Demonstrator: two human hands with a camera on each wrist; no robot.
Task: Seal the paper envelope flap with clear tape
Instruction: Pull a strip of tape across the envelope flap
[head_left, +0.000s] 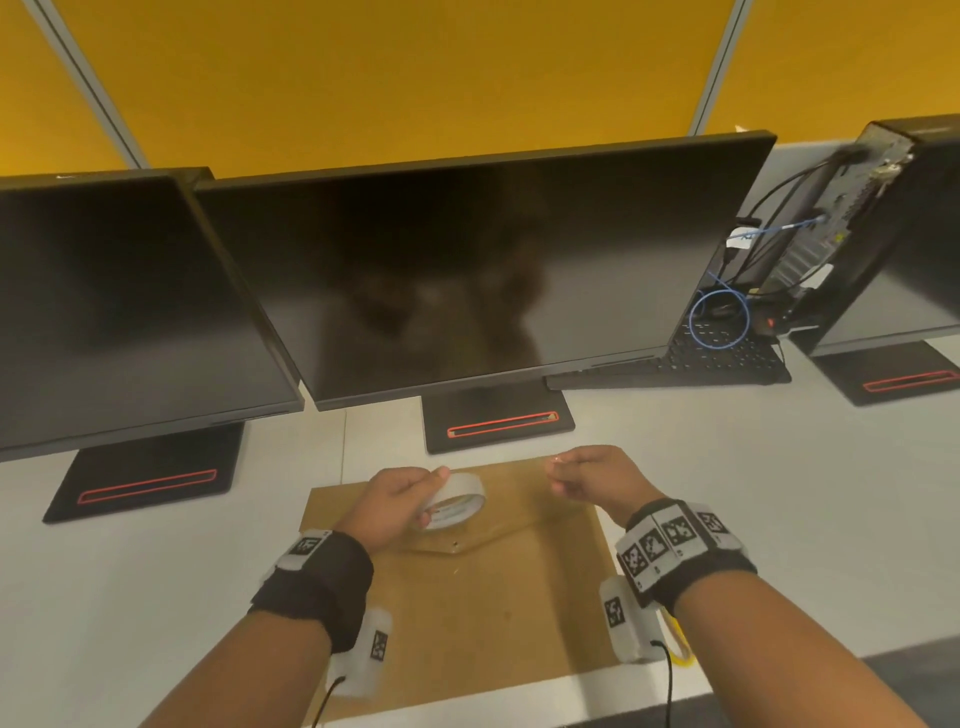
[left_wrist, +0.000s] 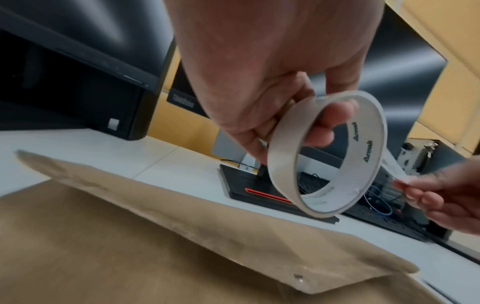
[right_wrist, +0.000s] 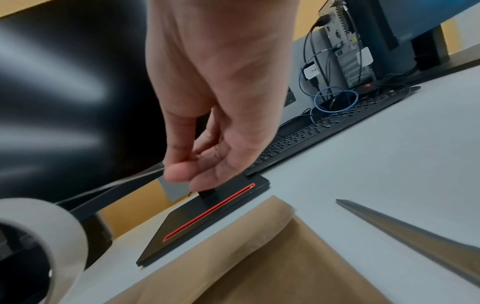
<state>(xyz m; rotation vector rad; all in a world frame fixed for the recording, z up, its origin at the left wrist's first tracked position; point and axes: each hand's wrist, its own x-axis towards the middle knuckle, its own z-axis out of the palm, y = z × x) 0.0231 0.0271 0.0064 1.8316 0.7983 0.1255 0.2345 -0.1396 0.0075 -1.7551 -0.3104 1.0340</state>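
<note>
A brown paper envelope (head_left: 493, 618) lies flat on the white desk (head_left: 779, 519). Its pointed flap (left_wrist: 207, 226) is folded down and stands slightly off the body. My left hand (head_left: 434, 496) grips a roll of clear tape (head_left: 457, 499) above the envelope's upper part, fingers through the ring (left_wrist: 283, 144). My right hand (head_left: 556, 475) hovers to the right of the roll and pinches the free end of the tape (left_wrist: 400, 172) between thumb and fingertip (right_wrist: 179, 172). A short clear strip (right_wrist: 116, 185) runs from the pinch back to the roll (right_wrist: 64, 226).
Three dark monitors stand behind, the middle one's base (head_left: 498, 423) just beyond the envelope. A black keyboard (head_left: 717, 358), cables and a computer case (head_left: 852, 208) sit at the back right. A grey pointed blade-like thing (right_wrist: 415, 232) lies right of the envelope.
</note>
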